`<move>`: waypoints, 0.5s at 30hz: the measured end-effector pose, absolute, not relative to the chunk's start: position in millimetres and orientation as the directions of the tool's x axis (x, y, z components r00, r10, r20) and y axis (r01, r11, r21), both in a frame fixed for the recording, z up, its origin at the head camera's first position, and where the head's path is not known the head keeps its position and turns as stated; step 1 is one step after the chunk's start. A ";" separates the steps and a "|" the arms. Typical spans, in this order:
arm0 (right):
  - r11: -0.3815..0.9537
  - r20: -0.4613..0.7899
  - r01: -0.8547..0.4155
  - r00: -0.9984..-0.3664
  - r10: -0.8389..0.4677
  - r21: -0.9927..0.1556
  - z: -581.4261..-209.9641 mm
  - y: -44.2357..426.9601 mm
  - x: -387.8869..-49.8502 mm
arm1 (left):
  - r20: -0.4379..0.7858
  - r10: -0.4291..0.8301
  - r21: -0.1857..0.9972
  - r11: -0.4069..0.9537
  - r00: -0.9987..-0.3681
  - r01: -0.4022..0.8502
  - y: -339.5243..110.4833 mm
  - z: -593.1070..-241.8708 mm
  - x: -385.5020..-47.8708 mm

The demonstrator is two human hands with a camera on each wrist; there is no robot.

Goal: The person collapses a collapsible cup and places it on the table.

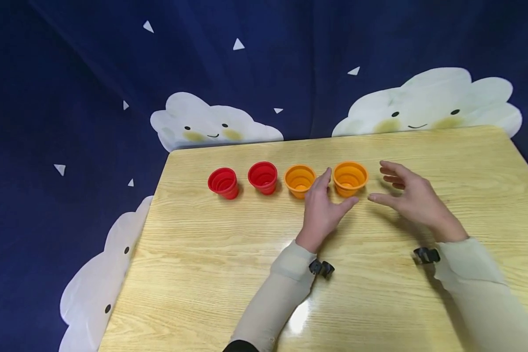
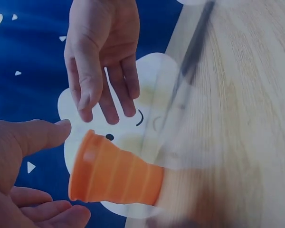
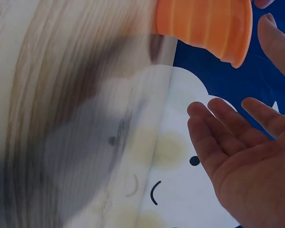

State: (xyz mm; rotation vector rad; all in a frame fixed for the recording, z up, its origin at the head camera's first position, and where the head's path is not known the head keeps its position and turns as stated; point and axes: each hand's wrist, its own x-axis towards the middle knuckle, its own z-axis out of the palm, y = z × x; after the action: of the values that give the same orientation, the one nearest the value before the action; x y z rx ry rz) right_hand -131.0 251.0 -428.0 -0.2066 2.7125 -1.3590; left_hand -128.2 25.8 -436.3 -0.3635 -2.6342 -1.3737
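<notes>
Four cups would exceed the count, so: two red cups, the left one [image 1: 223, 184] and its neighbour [image 1: 263, 178], stand upright at the left of a row. Two orange cups continue it, one [image 1: 300, 181] partly behind my left hand [image 1: 323, 210] and one [image 1: 350, 179] at the right end. My left hand, fingers spread, is beside the right-end orange cup, and the left wrist view shows a gap between its fingers and that cup [image 2: 118, 171]. On the cup's other side my right hand [image 1: 415, 198] hovers with relaxed fingers, apart from the cup [image 3: 206, 28].
The row stands towards the far edge of a light wooden table [image 1: 211, 264]. Behind it hangs a dark blue cloth [image 1: 290, 58] with white clouds and small triangles. A dark wrist camera [image 1: 321, 268] sits on the left sleeve, another [image 1: 426, 255] on the right.
</notes>
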 end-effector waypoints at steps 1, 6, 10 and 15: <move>0.587 -0.028 -0.076 -0.986 -0.166 -0.806 -429.0 249.4 -131.6 | 0.246 0.143 0.781 0.556 -0.959 0.283 27.1 -437.4 -129.0; 0.558 -0.010 -0.086 -0.986 -0.166 -0.825 -434.6 242.1 -134.8 | 0.223 0.125 0.824 0.505 -0.967 0.256 31.4 -445.3 -134.1; 0.538 -0.002 -0.089 -0.986 -0.166 -0.839 -439.5 236.8 -138.5 | 0.188 0.102 0.856 0.471 -0.977 0.214 32.2 -450.2 -138.2; 0.503 -0.003 -0.076 -0.988 -0.155 -0.861 -446.6 231.7 -142.4 | 0.170 0.097 0.852 0.486 -0.981 0.196 36.1 -449.0 -141.1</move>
State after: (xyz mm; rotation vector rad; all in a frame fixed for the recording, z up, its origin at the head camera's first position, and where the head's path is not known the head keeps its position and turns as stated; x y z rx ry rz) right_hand -142.4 231.7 -446.6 -0.2050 2.6531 -1.5139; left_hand -141.1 36.1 -449.0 -0.2596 -2.6220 -1.5226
